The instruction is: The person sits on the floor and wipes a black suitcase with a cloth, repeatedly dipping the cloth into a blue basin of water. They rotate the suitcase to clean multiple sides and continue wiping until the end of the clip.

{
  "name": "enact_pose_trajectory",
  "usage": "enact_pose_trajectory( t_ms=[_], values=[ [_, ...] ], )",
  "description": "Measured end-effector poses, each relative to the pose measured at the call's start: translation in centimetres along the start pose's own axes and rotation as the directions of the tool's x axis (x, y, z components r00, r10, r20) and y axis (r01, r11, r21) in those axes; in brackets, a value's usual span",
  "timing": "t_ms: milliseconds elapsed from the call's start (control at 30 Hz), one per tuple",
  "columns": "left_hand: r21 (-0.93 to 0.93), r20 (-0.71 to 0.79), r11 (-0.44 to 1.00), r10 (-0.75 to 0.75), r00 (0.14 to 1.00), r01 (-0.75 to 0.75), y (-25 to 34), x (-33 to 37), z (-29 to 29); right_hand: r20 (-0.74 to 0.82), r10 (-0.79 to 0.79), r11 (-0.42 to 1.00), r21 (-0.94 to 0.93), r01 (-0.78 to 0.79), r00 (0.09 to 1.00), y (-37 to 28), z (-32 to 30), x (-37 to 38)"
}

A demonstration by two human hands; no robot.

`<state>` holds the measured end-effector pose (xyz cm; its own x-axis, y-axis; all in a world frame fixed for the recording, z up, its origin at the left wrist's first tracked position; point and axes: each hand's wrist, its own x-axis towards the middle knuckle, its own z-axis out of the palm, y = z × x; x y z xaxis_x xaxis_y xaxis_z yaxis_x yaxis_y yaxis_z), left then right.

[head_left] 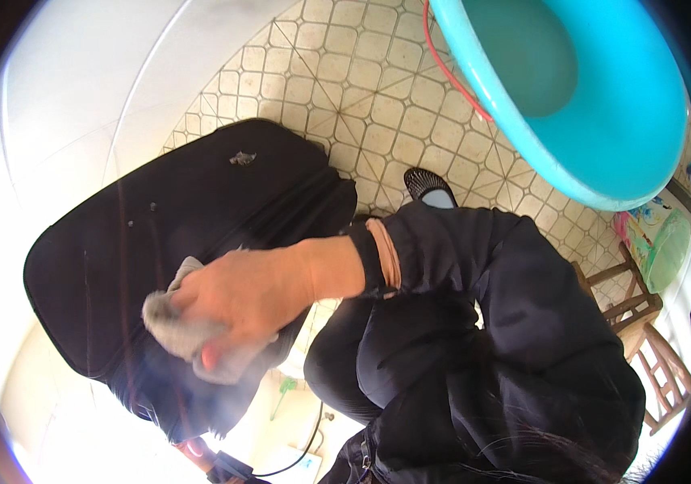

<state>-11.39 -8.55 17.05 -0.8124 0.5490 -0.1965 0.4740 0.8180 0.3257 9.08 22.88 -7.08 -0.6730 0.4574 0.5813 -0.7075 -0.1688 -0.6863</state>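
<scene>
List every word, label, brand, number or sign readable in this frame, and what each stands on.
No readable text anywhere.
Black fabric case: its small silvery patch shows no legible lettering.
Grey cloth in the right hand: no lettering visible.
Turquoise basin: none visible.
Multicoloured patterned item beside the basin: too blurred to read.
Pale flat item near the lower edge: too small to read.

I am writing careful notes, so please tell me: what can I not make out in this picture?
All in the head view:
- Left hand: fingers lost behind the black case and in glare.
- Grey cloth: blurred, partly covered by the right hand.
- Turquoise basin: cut off by the top edge.
- Silvery patch on the case: too small to identify.
</scene>
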Motion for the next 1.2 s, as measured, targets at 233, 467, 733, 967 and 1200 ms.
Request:
enact_pose_trajectory(
  t_ms=[233,467,733,967,1200],
  values=[
    [0.027,-0.089,0.999,-0.038,0.995,0.041,-3.9,-1.2,-3.0,-0.106,0.666,0.659,-0.381,-0.649,0.739,10.3,-7.5,-11.4],
    [0.173,-0.458,0.985,0.097,0.884,-0.018,2.7,-1.4,-0.4,-0.534,0.816,0.081,-0.269,-0.96,0.219,15.3,-11.4,-19.7],
    [0.364,-0.202,0.801,0.566,0.8,-0.475,15.5,-0.1,7.5,-0.691,0.663,0.319,-0.086,-0.944,0.287,16.8,-9.9,-17.3],
    [0.343,-0.167,0.805,0.559,0.812,-0.484,15.5,-1.1,7.7,-0.627,0.634,0.305,-0.337,-0.891,0.454,15.3,-7.9,-17.3],
    [0.345,-0.084,0.792,0.56,0.824,-0.503,12.7,-2.6,6.0,-0.606,0.696,0.212,-0.34,-0.916,0.386,19.6,-9.8,-19.6]
  ],
)
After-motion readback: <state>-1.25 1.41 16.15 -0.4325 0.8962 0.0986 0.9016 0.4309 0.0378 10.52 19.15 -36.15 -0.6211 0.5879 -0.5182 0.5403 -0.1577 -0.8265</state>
